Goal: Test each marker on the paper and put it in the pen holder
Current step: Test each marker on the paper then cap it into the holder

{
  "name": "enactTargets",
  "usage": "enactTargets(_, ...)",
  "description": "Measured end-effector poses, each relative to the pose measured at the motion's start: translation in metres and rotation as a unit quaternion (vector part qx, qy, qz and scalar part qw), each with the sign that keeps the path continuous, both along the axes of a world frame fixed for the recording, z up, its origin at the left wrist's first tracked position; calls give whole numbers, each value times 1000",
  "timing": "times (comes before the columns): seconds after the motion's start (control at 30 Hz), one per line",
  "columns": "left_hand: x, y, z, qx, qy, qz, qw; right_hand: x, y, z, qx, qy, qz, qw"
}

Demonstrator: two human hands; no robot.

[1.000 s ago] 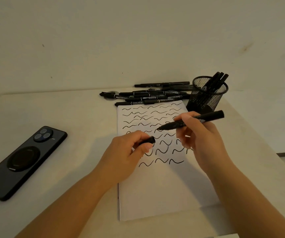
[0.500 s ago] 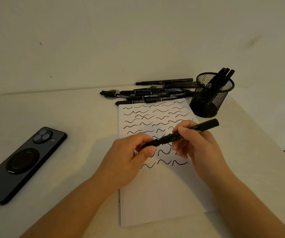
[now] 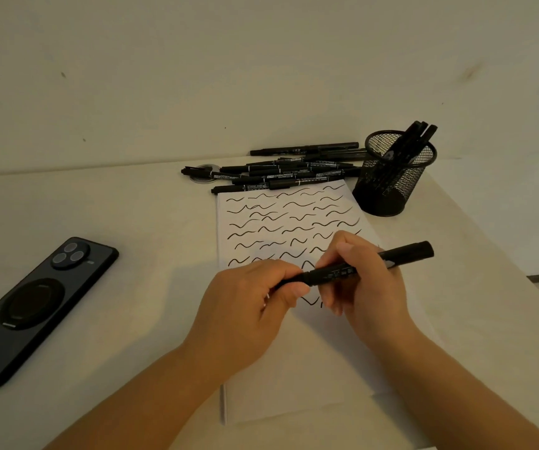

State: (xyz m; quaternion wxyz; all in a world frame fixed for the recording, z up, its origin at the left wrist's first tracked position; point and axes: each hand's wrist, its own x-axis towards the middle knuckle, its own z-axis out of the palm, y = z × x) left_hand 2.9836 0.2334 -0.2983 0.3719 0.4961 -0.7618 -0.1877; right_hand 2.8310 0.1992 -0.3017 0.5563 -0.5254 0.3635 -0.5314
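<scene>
Both my hands hold one black marker (image 3: 359, 267) above the white paper (image 3: 294, 362), which is covered with rows of black wavy strokes. My right hand (image 3: 362, 287) grips the barrel. My left hand (image 3: 248, 306) pinches the cap end, and the cap sits against the barrel. A black mesh pen holder (image 3: 391, 180) with several markers in it stands at the paper's far right corner. A pile of black markers (image 3: 281, 172) lies along the paper's far edge.
A black phone (image 3: 34, 303) lies face down at the left of the white table (image 3: 131, 222). A small clear round disc (image 3: 203, 177) sits under the left end of the marker pile. The wall is close behind.
One second ago my left hand held the cap apart from the marker's tip. The hands came together and the cap now sits on the marker.
</scene>
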Motion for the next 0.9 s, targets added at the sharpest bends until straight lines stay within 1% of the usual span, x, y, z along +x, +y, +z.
enactTargets(0.07, 0, 2, 1, -6, -16, 2, 1000, 2, 2, -2, -1, -14, -4, 1000)
enactTargets(0.17, 2, 3, 3, 25, -23, -20, 999, 4, 6, -5, -13, -21, -1, 1000)
enactTargets(0.27, 2, 4, 5, 86, 30, -53, 994, 4, 10, -5, -35, -39, -3, 999)
enactTargets(0.37, 1, 5, 5, 157, 96, -88, 979, 4, 14, -4, -72, -41, -2, 997)
enactTargets(0.47, 3, 5, 4, 199, 118, -116, 966, 4, 17, -4, -99, -39, 2, 994)
enactTargets(0.53, 5, 4, 4, 207, 127, -123, 962, 5, 17, -5, -104, -40, 10, 994)
enactTargets(0.63, 7, 1, 4, 187, 131, -85, 970, 5, 13, -2, -82, -4, 22, 996)
enactTargets(0.7, 7, -2, 5, 166, 138, -58, 975, 4, 11, 1, -84, 20, 21, 996)
enactTargets(0.83, 17, -8, 10, 137, 185, 14, 973, -5, 3, 8, -49, 10, -20, 999)
enactTargets(0.9, 24, -12, 13, 130, 218, 60, 965, -11, -3, 11, -30, 11, -44, 999)
